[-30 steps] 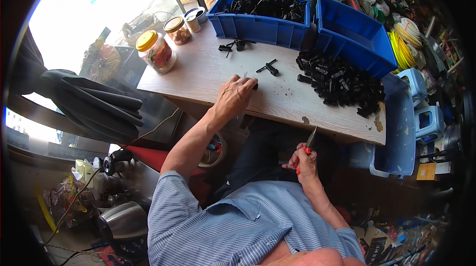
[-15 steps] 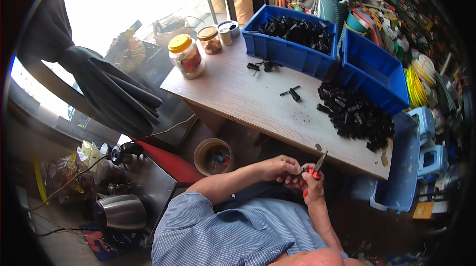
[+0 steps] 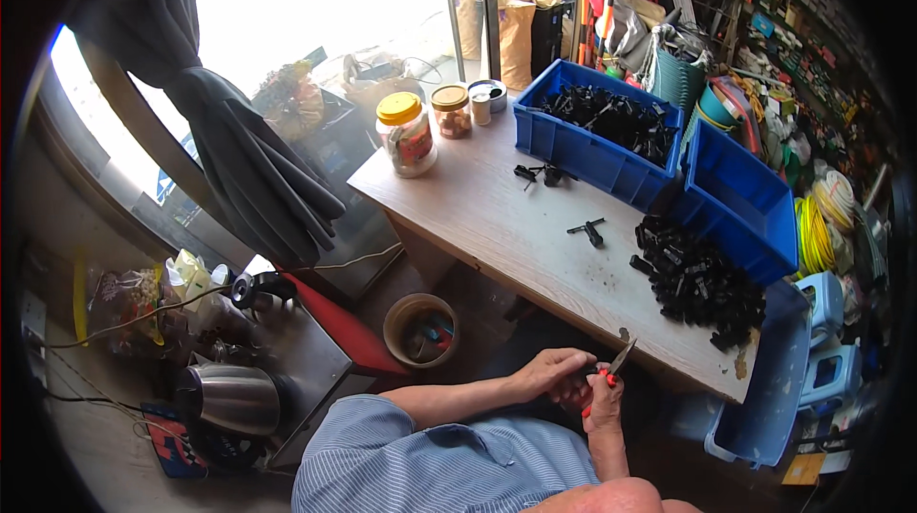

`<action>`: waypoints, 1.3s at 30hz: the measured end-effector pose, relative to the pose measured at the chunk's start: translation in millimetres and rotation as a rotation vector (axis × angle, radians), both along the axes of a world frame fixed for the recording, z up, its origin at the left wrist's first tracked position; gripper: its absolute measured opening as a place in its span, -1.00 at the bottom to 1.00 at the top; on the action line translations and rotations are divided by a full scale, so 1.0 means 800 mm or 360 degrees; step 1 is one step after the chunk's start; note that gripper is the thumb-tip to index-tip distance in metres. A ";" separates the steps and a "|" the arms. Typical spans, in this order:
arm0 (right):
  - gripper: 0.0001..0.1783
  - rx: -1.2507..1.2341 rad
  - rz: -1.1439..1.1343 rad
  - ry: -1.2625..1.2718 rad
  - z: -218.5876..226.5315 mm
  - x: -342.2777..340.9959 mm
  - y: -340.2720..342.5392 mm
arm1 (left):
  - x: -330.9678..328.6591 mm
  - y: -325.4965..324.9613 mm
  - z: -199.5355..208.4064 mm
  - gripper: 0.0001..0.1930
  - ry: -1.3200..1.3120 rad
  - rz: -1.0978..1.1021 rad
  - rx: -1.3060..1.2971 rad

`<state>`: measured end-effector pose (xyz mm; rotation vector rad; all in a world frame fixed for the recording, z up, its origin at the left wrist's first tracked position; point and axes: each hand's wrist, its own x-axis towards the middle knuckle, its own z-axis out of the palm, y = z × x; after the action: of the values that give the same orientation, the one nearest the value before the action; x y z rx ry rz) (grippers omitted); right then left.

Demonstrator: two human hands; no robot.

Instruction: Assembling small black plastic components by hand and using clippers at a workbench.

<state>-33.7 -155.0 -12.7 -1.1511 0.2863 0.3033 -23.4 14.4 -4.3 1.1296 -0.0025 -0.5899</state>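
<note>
My right hand (image 3: pixel 604 405) is wrapped round the red handles of a pair of scissors (image 3: pixel 623 356), whose metal blades point up and away toward the table edge. Close beside it, my left hand (image 3: pixel 554 373) has its fingers pinched together; whatever is between them is too small and dark to name. Both hands are held in front of my body, just short of the table (image 3: pixel 458 203). On the tabletop beyond lie a heap of black plastic parts (image 3: pixel 697 279), a single black part (image 3: pixel 589 231) and a few more black parts (image 3: pixel 544 175).
A blue crate (image 3: pixel 592 161) full of black parts stands at the back, beside another blue crate (image 3: pixel 740 212). Jars (image 3: pixel 408 145) sit at the far left corner. A bucket (image 3: pixel 420 330) is on the floor; a metal kettle (image 3: pixel 234 400) stands at left.
The whole view has shifted, so the table and crates appear lower and farther right. Both hands stay close together, and the scissors remain in the right hand.
</note>
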 end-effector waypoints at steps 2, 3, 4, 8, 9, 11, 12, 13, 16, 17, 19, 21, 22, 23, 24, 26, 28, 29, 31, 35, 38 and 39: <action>-0.90 -0.0030 0.0052 -0.0025 -0.005 0.001 -0.002 | -0.002 -0.006 -0.008 -0.55 -0.0039 0.0039 -0.0011; -0.92 -0.0022 0.0048 -0.0037 -0.008 0.000 -0.003 | -0.003 -0.009 -0.012 -0.59 -0.0081 0.0071 0.0001; -0.94 -0.0014 0.0043 -0.0048 -0.009 0.001 -0.002 | -0.003 -0.011 -0.016 -0.62 -0.0123 0.0103 0.0014; -0.96 -0.0006 -0.0008 0.0005 -0.002 0.000 0.005 | 0.001 -0.023 -0.022 -0.72 -0.0045 0.0217 0.0006; -0.91 -0.0028 -0.0083 -0.0014 -0.011 0.000 0.004 | 0.004 -0.025 -0.024 -0.72 -0.0048 0.0222 0.0006; -0.86 -0.0050 -0.0152 -0.0031 -0.010 0.001 0.006 | 0.009 -0.029 -0.019 -0.76 0.0294 0.0241 0.0073; -0.93 -0.0091 -0.0154 0.0032 -0.002 0.003 0.009 | 0.010 -0.032 -0.012 -0.76 0.0296 0.0248 0.0072; -0.96 -0.0132 -0.0155 0.0096 0.003 0.003 0.011 | 0.011 -0.037 -0.005 -0.77 0.0410 0.0309 0.0025; -0.92 -0.0270 -0.0199 0.0034 -0.020 0.008 0.007 | 0.019 -0.048 -0.008 -0.77 0.0499 0.0378 -0.0015; -0.92 -0.0271 -0.0193 0.0037 -0.016 0.006 0.009 | 0.019 -0.049 -0.009 -0.77 0.0483 0.0395 -0.0007; -0.88 -0.0261 -0.0208 0.0064 -0.006 0.000 0.015 | 0.015 -0.048 -0.012 -0.78 0.0513 0.0405 -0.0035; -0.88 -0.0271 -0.0216 0.0094 0.000 -0.006 0.019 | 0.013 -0.049 -0.012 -0.78 0.0537 0.0405 -0.0065; -0.87 -0.0278 -0.0225 0.0122 0.002 -0.007 0.020 | 0.011 -0.049 -0.013 -0.82 0.0611 0.0404 -0.0088; -0.87 -0.0279 -0.0222 0.0120 0.005 -0.008 0.020 | 0.010 -0.049 -0.015 -0.86 0.0683 0.0405 -0.0111; -0.89 -0.0256 -0.0177 0.0120 0.006 -0.008 0.019 | 0.010 -0.048 -0.017 -0.86 0.0681 0.0409 -0.0112; -0.90 -0.0234 -0.0130 0.0118 0.005 -0.008 0.017 | 0.011 -0.045 -0.018 -0.85 0.0686 0.0337 -0.0134; -0.91 -0.0259 -0.0135 0.0019 0.002 -0.005 0.013 | 0.013 -0.040 -0.016 -0.82 0.0594 0.0310 -0.0086; -0.91 -0.0259 -0.0132 0.0018 -0.001 -0.003 0.011 | 0.011 -0.038 -0.016 -0.80 0.0505 0.0283 -0.0041; -0.90 -0.0228 -0.0087 -0.0036 -0.006 0.001 0.009 | 0.012 -0.028 -0.031 -0.77 0.0375 0.0232 0.0008; -0.89 -0.0215 -0.0100 -0.0043 -0.004 0.003 0.008 | 0.002 -0.013 -0.008 -0.69 0.0077 0.0136 -0.0046; -0.83 -0.0170 -0.0119 0.0034 0.010 0.002 0.009 | -0.004 0.009 -0.004 -0.64 -0.0217 0.0033 0.0170; -0.85 -0.0094 -0.0076 0.0017 0.012 0.001 0.008 | -0.007 0.013 -0.003 -0.64 -0.0210 0.0025 0.0165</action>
<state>-32.9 -148.2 -2.8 -1.1993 0.3334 0.2603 -28.8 24.5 -6.7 1.2665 -0.0776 -0.5054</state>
